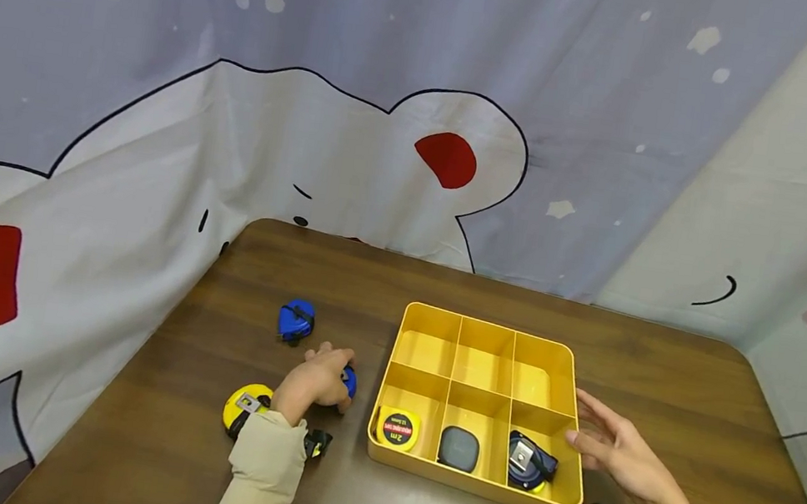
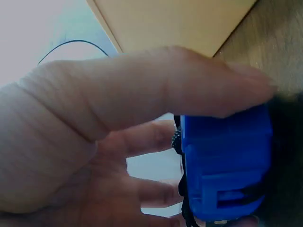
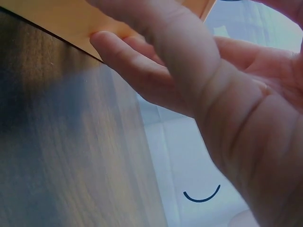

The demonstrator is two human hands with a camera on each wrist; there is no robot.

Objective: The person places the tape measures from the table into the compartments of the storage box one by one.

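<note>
Now blue tape measure (image 1: 349, 381) under left hand (image 1: 315, 380), beside tray (image 1: 389, 368).

The dark brown wooden table (image 1: 659, 384) shows a smooth, faintly sheened grain. The yellow six-compartment plastic tray (image 1: 564, 346) looks glossy; the small blue tape measure (image 2: 227, 165) seems matt moulded plastic.

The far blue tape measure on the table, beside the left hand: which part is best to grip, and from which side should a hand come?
Probably from above, pinching the two broad flat faces of the far blue tape measure. It seems to stand on edge, apart from the left hand and the yellow tray, so both faces look free. The black strap across it may get in the way.
</note>
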